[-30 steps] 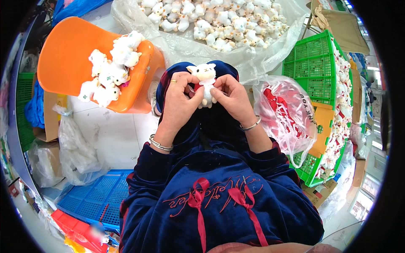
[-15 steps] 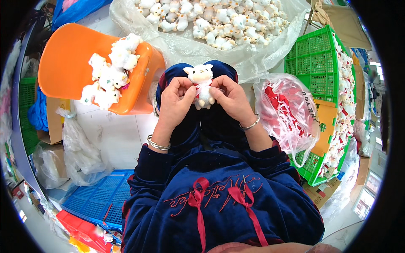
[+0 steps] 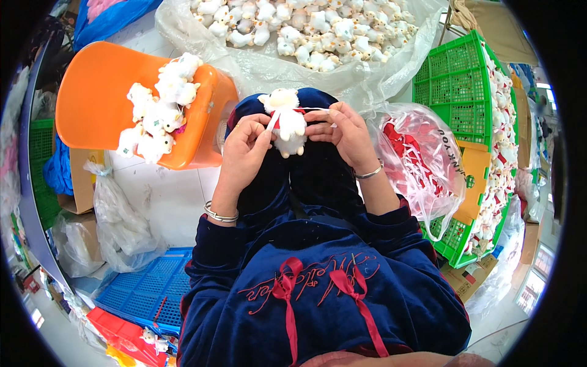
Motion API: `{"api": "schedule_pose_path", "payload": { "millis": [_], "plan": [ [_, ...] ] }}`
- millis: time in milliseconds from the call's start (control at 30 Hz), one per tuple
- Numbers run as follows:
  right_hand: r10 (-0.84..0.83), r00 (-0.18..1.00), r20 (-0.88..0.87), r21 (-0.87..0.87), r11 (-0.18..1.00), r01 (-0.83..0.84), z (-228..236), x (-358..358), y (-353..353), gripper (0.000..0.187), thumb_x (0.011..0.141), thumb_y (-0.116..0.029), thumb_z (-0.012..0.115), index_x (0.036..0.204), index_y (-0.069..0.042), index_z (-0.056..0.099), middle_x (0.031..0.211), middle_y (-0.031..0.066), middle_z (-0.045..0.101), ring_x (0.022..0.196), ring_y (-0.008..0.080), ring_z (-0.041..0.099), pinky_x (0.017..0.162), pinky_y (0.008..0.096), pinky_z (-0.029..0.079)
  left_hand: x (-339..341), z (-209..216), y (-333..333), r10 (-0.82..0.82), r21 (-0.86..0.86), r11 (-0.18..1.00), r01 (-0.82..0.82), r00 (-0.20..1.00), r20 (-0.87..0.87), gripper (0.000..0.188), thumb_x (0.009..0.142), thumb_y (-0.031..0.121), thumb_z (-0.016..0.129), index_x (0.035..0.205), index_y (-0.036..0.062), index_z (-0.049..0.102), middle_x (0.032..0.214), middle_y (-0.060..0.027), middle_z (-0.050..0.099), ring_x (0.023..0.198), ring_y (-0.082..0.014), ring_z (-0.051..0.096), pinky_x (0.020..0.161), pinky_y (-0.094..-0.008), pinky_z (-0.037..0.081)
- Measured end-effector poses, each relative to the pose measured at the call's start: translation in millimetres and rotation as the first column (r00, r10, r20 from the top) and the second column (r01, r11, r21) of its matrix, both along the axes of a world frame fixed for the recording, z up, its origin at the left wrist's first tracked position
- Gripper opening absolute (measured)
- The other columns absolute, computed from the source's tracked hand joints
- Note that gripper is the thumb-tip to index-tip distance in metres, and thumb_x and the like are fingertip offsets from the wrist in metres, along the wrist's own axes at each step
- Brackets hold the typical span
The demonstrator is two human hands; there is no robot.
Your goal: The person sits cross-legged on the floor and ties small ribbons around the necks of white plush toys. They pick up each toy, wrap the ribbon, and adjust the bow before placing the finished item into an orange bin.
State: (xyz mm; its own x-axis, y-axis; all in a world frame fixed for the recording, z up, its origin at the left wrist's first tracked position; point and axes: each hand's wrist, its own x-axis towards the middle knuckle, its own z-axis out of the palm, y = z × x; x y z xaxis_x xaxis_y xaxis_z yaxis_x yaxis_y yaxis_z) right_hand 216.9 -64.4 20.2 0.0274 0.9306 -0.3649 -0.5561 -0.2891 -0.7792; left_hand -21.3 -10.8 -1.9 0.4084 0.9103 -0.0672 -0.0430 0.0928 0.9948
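A small white plush lamb [image 3: 291, 145] rests on my lap between my hands, its head pointing away from me. Around its neck or upper body sits a red piece of cloth [image 3: 277, 122] with thin white ribbon [image 3: 316, 109] ends. My left hand [image 3: 243, 147] is closed, pinching one ribbon end at the lamb's left side. On the other side, my right hand [image 3: 348, 136] pinches the other end between thumb and finger and holds it stretched out sideways. The lamb's face cannot be made out at this angle.
Several white plush toys [image 3: 162, 116] lie on an orange chair [image 3: 98, 101] at left. Ahead, a large clear plastic sheet [image 3: 244, 67] holds a heap of them. At right are a bag of red pieces [image 3: 416, 159] and a green crate [image 3: 452, 85] of toys; a blue crate [image 3: 143, 290] sits lower left.
The lamb has turned so its face no longer shows. My hands have moved apart, the right one outward, drawing the white ribbon out to the side.
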Motion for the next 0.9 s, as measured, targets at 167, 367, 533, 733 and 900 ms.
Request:
{"api": "schedule_pose_path", "payload": {
  "millis": [167,367,533,733,900],
  "plan": [
    [-0.034,0.946,0.323,0.131,0.991,-0.009,-5.9,4.6,1.9,0.011,0.104,-0.014,0.054,0.109,-0.004,0.056,0.126,0.0164,0.067,0.110,0.0217,0.068,0.086,0.0308,0.057,-3.9,2.7,-0.1,-0.025,-0.082,0.996,0.036,0.991,0.128,0.010,0.100,0.003,0.060,0.091,0.0008,0.061,0.130,-0.0170,0.063,0.096,-0.0101,0.064,0.080,-0.0217,0.053],
    [-0.170,0.977,0.127,0.247,0.960,0.135,16.3,-9.0,20.6,0.017,0.098,-0.007,0.059,0.115,-0.004,0.059,0.131,0.0143,0.064,0.110,0.0172,0.062,0.097,0.0319,0.050,0.0,11.9,3.0,-0.001,-0.113,0.993,0.014,0.994,0.109,0.007,0.099,0.003,0.060,0.093,0.0003,0.063,0.120,-0.0131,0.067,0.094,-0.0091,0.063,0.077,-0.0203,0.052],
    [-0.523,0.395,0.755,0.595,0.800,-0.077,32.1,-20.4,28.0,0.021,0.088,-0.003,0.067,0.109,-0.004,0.063,0.115,0.0125,0.068,0.102,0.0264,0.063,0.092,0.0378,0.049,5.5,25.6,10.1,-0.006,-0.150,0.989,0.004,1.000,-0.014,0.015,0.097,0.012,0.070,0.105,-0.0001,0.068,0.094,-0.0016,0.069,0.082,-0.0062,0.060,0.072,-0.0223,0.051],
    [-0.189,0.358,0.914,0.324,0.873,-0.366,32.3,-25.2,30.3,0.014,0.085,-0.005,0.070,0.099,-0.003,0.068,0.087,0.0108,0.068,0.083,0.0265,0.067,0.077,0.0376,0.052,19.5,24.3,16.0,-0.036,0.064,0.997,0.045,0.989,-0.142,0.011,0.096,0.010,0.072,0.104,0.0019,0.071,0.089,0.0010,0.065,0.079,-0.0055,0.059,0.070,-0.0211,0.048],
    [-0.086,0.482,0.872,0.268,0.908,-0.322,27.4,-26.9,30.4,0.014,0.088,-0.006,0.070,0.100,0.000,0.069,0.087,0.0122,0.067,0.079,0.0256,0.067,0.071,0.0344,0.053,28.8,19.8,16.6,-0.028,0.044,0.999,0.031,0.998,-0.064,0.013,0.095,0.011,0.073,0.102,0.0011,0.075,0.090,-0.0011,0.065,0.079,-0.0080,0.061,0.070,-0.0234,0.049]
  ]
}}
